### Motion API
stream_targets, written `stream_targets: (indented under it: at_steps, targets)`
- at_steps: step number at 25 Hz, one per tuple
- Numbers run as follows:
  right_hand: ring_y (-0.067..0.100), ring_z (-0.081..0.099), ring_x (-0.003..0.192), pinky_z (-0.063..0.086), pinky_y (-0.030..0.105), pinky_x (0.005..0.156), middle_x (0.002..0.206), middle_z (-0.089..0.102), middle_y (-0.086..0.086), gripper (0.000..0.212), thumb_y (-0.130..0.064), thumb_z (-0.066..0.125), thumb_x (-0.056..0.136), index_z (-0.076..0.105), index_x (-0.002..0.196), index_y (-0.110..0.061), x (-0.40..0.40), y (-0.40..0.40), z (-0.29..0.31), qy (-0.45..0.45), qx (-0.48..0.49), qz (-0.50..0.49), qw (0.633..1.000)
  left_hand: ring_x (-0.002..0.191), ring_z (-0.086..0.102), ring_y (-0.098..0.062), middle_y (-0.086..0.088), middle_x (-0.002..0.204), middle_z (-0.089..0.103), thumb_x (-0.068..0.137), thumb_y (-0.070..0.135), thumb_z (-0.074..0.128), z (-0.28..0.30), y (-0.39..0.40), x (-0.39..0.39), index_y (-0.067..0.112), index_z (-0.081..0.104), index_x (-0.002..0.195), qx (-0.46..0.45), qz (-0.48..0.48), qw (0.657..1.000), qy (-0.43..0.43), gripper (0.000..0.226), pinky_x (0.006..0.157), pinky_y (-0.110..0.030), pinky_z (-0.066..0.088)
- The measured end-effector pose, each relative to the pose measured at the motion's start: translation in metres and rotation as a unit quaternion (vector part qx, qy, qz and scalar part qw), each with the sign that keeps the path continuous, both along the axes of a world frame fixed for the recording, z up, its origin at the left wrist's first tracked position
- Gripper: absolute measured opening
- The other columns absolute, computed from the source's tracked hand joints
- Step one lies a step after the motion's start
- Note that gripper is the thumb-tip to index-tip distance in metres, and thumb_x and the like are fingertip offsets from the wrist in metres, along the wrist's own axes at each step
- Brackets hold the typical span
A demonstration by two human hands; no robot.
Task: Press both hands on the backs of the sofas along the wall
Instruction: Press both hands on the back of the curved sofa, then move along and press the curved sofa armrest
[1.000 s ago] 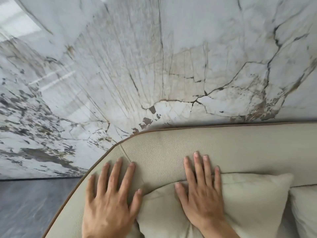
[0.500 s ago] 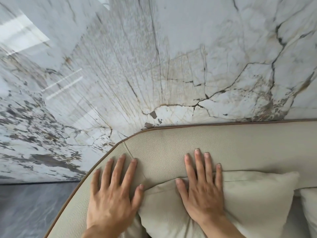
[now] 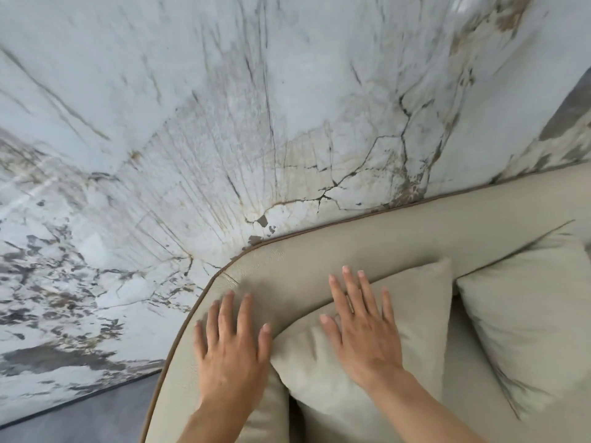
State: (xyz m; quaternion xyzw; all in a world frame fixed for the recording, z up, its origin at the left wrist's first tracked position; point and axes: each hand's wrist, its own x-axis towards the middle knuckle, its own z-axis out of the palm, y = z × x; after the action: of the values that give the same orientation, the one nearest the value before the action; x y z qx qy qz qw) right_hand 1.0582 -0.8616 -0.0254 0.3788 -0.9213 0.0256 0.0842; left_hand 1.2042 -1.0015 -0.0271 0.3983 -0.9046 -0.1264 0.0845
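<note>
A cream leather sofa back (image 3: 383, 238) with brown piping curves along the marble wall. My left hand (image 3: 232, 350) lies flat, fingers spread, on the rounded corner of the sofa back. My right hand (image 3: 364, 327) lies flat with fingers apart on a cream cushion (image 3: 415, 314) that leans against the back; its fingertips reach the cushion's top edge at the sofa back. Neither hand holds anything.
A white marble wall (image 3: 256, 123) with dark veins rises right behind the sofa. A second cream cushion (image 3: 527, 314) leans at the right. Grey floor (image 3: 80, 420) shows at the lower left, beside the sofa's end.
The view has swung and tilted, so the sofa now sits lower right and both forearms show. Both hands stay flat in about the same places on the sofa corner and cushion.
</note>
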Motion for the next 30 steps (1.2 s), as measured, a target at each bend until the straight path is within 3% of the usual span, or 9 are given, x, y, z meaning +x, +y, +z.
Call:
stream_targets:
  at_steps: [3,7,13,19,24,30]
  targets:
    - [0.027,0.030,0.142,0.016,0.052,0.111,0.156,0.027,0.004,0.062,-0.051,0.027,0.094,0.029,0.148,-0.021,0.024,0.009,0.037,0.014,-0.019,-0.021,0.999,0.138,0.036,-0.035,-0.015,0.148,0.042,0.090,0.049,0.027,0.035,-0.004,0.015,0.015,0.041,0.141,-0.035,-0.055,0.998,0.017,0.063,0.113,-0.054,0.025]
    - [0.027,0.026,0.143,0.012,0.052,0.112,0.158,0.024,0.005,0.063,-0.050,0.026,0.095,0.021,0.150,-0.021,0.048,0.028,0.100,0.028,-0.040,-0.049,0.998,0.139,0.032,-0.035,-0.015,0.150,0.040,0.092,0.046,0.027,0.095,-0.003,0.027,0.014,0.039,0.143,-0.082,-0.110,0.990,0.043,0.061,0.115,-0.050,0.018]
    - [0.029,0.024,0.145,0.019,0.058,0.115,0.159,0.023,0.008,0.064,-0.048,0.033,0.093,0.023,0.150,-0.020,0.096,0.079,0.207,0.042,-0.094,-0.077,0.992,0.143,0.026,-0.034,-0.014,0.153,0.034,0.093,0.045,0.026,0.205,0.033,0.065,0.013,0.037,0.145,-0.129,-0.150,0.979,0.049,0.062,0.115,-0.056,0.021]
    - [0.030,0.020,0.146,0.017,0.060,0.114,0.159,0.022,0.009,0.064,-0.049,0.030,0.093,0.025,0.150,-0.020,0.148,0.124,0.282,0.055,-0.167,-0.096,0.980,0.143,0.026,-0.034,-0.014,0.152,0.036,0.092,0.045,0.029,0.287,0.065,0.124,0.013,0.037,0.144,-0.175,-0.154,0.970,0.064,0.062,0.116,-0.056,0.019]
    - [0.029,0.019,0.146,0.017,0.061,0.113,0.160,0.020,0.009,0.065,-0.049,0.031,0.093,0.026,0.150,-0.020,0.164,0.136,0.308,0.076,-0.176,-0.143,0.971,0.141,0.030,-0.036,-0.016,0.150,0.039,0.092,0.043,0.031,0.317,0.055,0.122,0.011,0.039,0.143,-0.202,-0.201,0.956,0.075,0.061,0.114,-0.058,0.025]
    - [0.025,0.013,0.147,0.007,0.055,0.116,0.161,0.018,0.005,0.064,-0.049,0.031,0.094,0.020,0.151,-0.022,0.169,0.116,0.302,0.112,-0.135,-0.257,0.951,0.138,0.033,-0.037,-0.017,0.148,0.042,0.092,0.041,0.032,0.304,0.017,0.074,0.010,0.043,0.140,-0.187,-0.325,0.918,0.133,0.058,0.112,-0.057,0.026]
